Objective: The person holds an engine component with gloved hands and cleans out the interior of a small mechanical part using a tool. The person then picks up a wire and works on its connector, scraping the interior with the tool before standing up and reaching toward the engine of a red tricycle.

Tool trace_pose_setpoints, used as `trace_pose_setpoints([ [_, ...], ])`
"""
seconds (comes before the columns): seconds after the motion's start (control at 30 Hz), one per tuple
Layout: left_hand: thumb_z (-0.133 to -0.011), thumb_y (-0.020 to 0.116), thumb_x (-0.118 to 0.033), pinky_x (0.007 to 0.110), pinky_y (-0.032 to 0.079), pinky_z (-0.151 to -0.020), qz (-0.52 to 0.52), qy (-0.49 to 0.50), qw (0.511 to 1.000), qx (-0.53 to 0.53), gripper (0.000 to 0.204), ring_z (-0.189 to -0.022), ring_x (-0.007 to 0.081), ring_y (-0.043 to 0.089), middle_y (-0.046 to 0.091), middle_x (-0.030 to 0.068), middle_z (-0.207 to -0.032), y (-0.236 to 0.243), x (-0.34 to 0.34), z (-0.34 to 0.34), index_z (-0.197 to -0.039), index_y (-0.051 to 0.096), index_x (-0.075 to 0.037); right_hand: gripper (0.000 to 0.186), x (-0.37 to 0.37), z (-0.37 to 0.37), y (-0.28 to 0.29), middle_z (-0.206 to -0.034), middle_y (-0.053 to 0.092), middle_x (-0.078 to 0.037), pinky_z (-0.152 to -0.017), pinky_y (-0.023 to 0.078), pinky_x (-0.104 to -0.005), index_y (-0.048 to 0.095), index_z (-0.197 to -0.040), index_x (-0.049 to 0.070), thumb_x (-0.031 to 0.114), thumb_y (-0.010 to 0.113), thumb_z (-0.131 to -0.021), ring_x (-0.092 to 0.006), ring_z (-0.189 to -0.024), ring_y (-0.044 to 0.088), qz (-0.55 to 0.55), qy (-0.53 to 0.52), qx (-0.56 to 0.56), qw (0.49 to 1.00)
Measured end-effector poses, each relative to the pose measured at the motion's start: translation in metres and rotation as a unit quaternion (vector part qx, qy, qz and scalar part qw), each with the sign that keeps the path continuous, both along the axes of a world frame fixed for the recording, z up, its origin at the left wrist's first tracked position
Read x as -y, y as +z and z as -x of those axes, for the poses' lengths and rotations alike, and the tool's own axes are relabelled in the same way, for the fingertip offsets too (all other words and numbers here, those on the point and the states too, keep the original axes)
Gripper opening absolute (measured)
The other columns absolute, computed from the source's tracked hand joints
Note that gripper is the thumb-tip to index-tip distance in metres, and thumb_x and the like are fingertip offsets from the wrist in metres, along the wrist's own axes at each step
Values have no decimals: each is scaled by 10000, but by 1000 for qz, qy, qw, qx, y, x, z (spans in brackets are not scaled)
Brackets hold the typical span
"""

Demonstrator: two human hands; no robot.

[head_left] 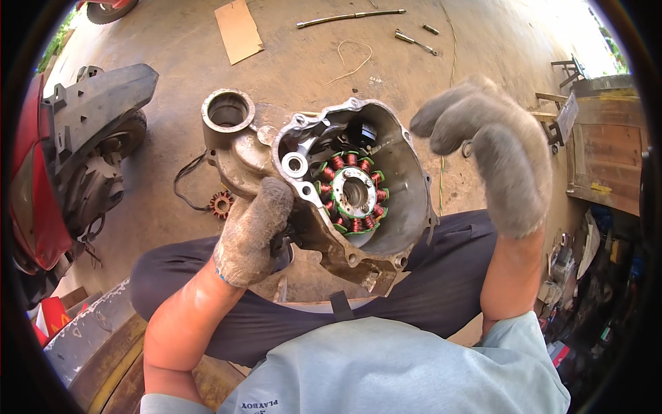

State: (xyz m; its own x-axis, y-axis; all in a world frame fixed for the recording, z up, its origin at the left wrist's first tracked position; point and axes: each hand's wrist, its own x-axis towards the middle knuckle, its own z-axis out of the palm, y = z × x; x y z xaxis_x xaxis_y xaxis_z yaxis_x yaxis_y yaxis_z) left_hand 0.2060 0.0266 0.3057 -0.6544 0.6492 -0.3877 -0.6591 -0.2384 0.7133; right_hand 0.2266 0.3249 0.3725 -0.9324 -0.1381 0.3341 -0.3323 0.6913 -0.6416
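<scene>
My gloved left hand (255, 231) grips the lower left side of a grey metal engine casing (414, 179), held above my lap. Inside the casing sits a stator (352, 190) with copper windings and green coil frames around a metal hub. A black part (363, 132) is near the top inside, and a round tubular boss (228, 110) projects at upper left. My gloved right hand (493, 155) is raised just right of the casing, fingers loosely bent and apart; its thumb is hidden.
An old stator (221, 204) with wire lies on the floor (158, 207), as do cardboard (238, 31), a long bar (352, 17) and tools (415, 43). A red scooter (38, 207) stands left, a wooden cabinet (607, 152) right, with assorted items (586, 276) below it.
</scene>
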Motion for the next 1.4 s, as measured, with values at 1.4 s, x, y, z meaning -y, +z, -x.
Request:
trace_pose_setpoints([
  [1.4, -976, 669, -644, 442, 516, -1140, 97, -31, 984, -143, 926, -1366, 284, 597, 562, 170, -1524, -2, 7, 3, -1595, 387, -15, 214, 52, -9, 13, -1161, 712, -280, -655, 613, -438, 650, -934, -3, 10, 787, -771, -416, -861, 751, -171, 116, 51, 977],
])
